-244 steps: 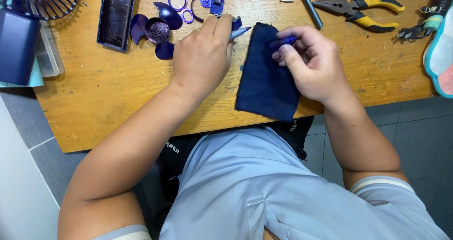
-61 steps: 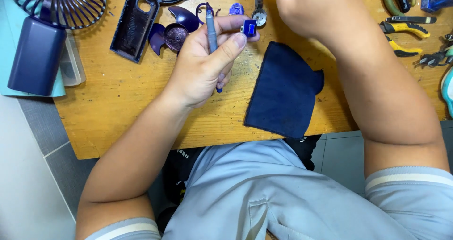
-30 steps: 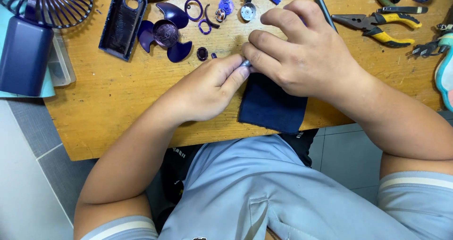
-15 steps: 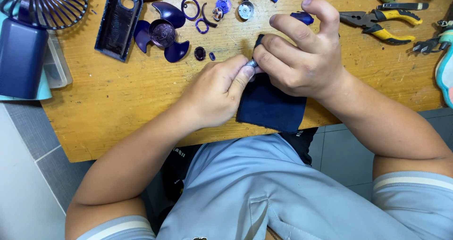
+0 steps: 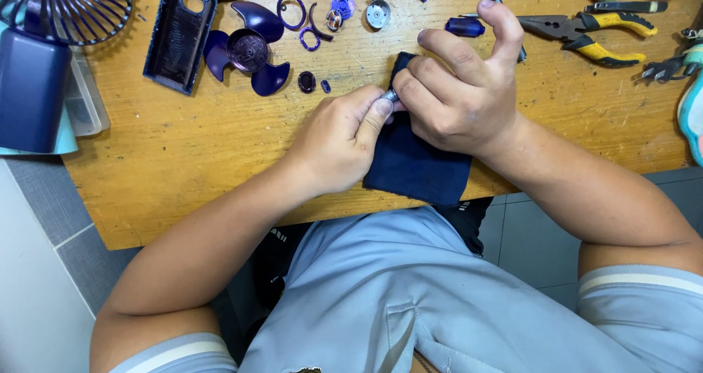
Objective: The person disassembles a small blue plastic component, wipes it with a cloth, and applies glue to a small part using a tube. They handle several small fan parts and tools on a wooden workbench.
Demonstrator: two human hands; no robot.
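Hands meet over dark blue cloth (image 5: pixel 417 164): left hand (image 5: pixel 340 138) and right hand (image 5: pixel 458 94) each grip small metal part (image 5: pixel 392 94).

Since two seconds ago, both hands have dropped onto the dark navy cloth (image 5: pixel 417 160); the left hand (image 5: pixel 340 138) and right hand (image 5: pixel 458 94) now pinch a small silvery metal part (image 5: pixel 391 95) together.
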